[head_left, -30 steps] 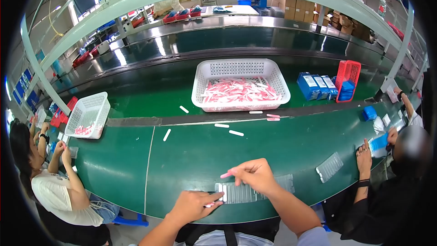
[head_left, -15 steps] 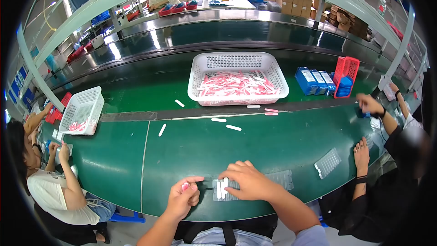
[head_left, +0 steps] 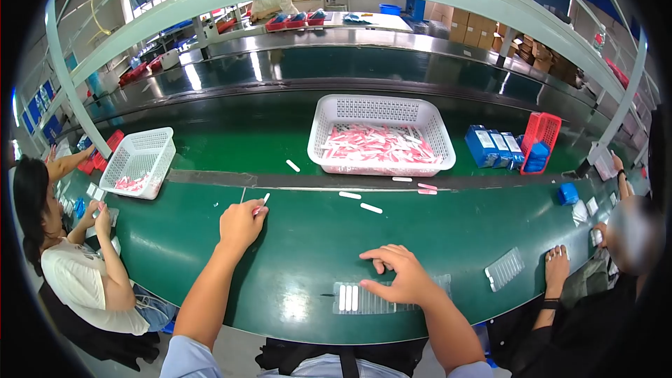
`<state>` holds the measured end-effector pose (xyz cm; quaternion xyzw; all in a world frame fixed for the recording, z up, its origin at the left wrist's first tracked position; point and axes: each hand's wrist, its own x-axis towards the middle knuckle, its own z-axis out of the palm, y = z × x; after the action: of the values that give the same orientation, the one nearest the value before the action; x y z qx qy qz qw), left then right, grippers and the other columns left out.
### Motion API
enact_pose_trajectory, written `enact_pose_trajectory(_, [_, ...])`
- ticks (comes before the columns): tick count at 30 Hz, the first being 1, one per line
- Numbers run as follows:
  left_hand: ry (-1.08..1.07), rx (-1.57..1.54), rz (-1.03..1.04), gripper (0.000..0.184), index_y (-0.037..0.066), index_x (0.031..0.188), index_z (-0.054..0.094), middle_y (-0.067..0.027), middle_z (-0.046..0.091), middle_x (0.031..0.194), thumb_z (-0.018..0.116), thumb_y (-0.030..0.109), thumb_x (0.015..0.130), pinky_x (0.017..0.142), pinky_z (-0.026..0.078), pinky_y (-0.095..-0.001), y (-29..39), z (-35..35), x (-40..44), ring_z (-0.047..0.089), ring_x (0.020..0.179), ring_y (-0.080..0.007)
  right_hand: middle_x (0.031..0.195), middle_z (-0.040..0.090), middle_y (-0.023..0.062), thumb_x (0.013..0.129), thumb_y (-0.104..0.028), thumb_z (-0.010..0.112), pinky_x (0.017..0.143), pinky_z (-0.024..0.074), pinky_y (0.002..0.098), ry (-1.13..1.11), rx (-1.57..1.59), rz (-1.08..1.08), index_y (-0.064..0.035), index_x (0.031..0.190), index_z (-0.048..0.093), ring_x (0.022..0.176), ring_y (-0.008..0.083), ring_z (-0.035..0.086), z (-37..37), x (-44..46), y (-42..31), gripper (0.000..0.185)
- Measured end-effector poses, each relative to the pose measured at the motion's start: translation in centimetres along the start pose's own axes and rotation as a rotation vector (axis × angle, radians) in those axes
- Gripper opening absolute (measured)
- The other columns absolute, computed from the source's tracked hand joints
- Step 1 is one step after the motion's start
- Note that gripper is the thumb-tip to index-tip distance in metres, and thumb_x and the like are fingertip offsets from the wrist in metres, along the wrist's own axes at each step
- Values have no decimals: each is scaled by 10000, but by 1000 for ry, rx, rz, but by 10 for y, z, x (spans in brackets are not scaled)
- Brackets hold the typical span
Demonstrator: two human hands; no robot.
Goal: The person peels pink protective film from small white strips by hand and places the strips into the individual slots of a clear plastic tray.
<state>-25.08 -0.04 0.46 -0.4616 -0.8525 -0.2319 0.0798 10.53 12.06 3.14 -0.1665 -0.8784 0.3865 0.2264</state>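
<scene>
My left hand [head_left: 241, 222] reaches out over the green belt, its fingers closed on a small white strip [head_left: 265, 199]; something pink shows beside it. Near the front edge lies a clear slotted tray [head_left: 371, 299] with white strips [head_left: 348, 298] standing side by side in its left end. Above the tray's right part my right hand [head_left: 400, 273] hovers with fingers apart and nothing in them. Loose white strips [head_left: 350, 195] lie farther back, near a pink strip [head_left: 427, 187].
A white basket [head_left: 381, 166] holds many pink and white strips. Another white basket [head_left: 168, 150] stands left. Blue boxes [head_left: 483, 148] and a red basket [head_left: 551, 126] are at right, with a second clear tray [head_left: 505, 269]. Co-workers sit on both sides.
My left hand has moved forward and left from beside the tray to the loose strip there. My right hand has let go of the white strip in the tray, opened and shifted right.
</scene>
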Motion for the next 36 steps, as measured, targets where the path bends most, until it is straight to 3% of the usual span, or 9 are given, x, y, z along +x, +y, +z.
enact_pose_trajectory(7, [7, 4, 36, 153, 78, 848, 737, -166, 689, 721, 689, 217, 888, 635, 543, -440, 21, 2, 16, 670, 683, -369, 756, 558, -14, 780, -204, 821, 805, 422, 330, 83, -7, -72, -101, 1133, 693, 719, 183, 531, -1, 0, 2, 389])
enact_pose_trajectory(9, [-260, -1015, -63, 189, 27, 812, 705, 24, 613, 624, 660, 161, 938, 521, 422, -297, 36, 19, -4, 512, 547, -105, 753, 579, -12, 786, -165, 820, 764, 439, 319, 169, 66, -87, -86, 1143, 693, 690, 162, 529, 1, -2, 1, 388])
enact_pose_trajectory(11, [-692, -1194, -350, 159, 30, 849, 715, 77, 587, 677, 678, 146, 952, 524, 314, -182, 84, -35, -38, 421, 576, 12, 753, 605, -10, 793, -138, 817, 746, 449, 311, 162, 226, -23, -79, 1146, 697, 686, 149, 542, 8, -4, -5, 378])
enact_pose_trajectory(13, [-636, -1159, -125, 102, 17, 895, 713, 89, 571, 690, 698, 105, 944, 522, 300, -190, 109, -28, -76, 408, 597, 15, 752, 631, -7, 800, -111, 813, 728, 459, 304, 156, 382, 33, -73, 1149, 701, 682, 135, 554, 14, -5, -10, 368])
enact_pose_trajectory(20, [-678, -1096, -152, 81, 10, 970, 717, 122, 470, 680, 692, 88, 969, 519, 281, -192, 135, -31, -126, 371, 600, 17, 729, 719, 47, 902, -70, 737, 662, 475, 244, 122, 619, 152, 0, 960, 755, 631, 99, 602, 27, -12, -7, 92])
enact_pose_trajectory(25, [-761, -1665, -535, 226, 4, 1230, 592, 21, 470, 775, 557, 117, 1037, 493, 269, -206, 118, -58, -128, 372, 609, -45, 750, 724, 142, 962, -81, 681, 603, 497, 249, 253, 974, 392, 50, 891, 725, 650, 139, 662, 10, -8, 2, 155])
enact_pose_trajectory(26, [-827, -1879, -712, 250, -4, 1255, 558, -10, 451, 794, 517, 141, 1055, 485, 254, -215, 114, -63, -131, 372, 608, -75, 750, 724, 142, 962, -81, 681, 603, 497, 249, 254, 975, 389, 50, 891, 725, 650, 139, 662, 9, -8, 3, 155])
enact_pose_trajectory(32, [-1019, -1956, -681, 309, -22, 1327, 544, -56, 527, 874, 465, 156, 1086, 459, 336, -208, 86, -58, -158, 417, 599, -89, 793, 739, 94, 968, -94, 682, 608, 465, 236, 143, 988, 307, 19, 889, 731, 675, 103, 632, -3, -9, 1, 147])
enact_pose_trajectory(36, [-1008, -1894, -597, 310, -33, 1330, 548, -108, 621, 995, 488, 132, 1075, 479, 370, -210, 64, -37, -174, 483, 636, -100, 765, 709, -12, 894, -159, 748, 786, 425, 292, -216, 349, 160, -75, 876, 738, 723, 101, 606, -8, -10, -4, 86])
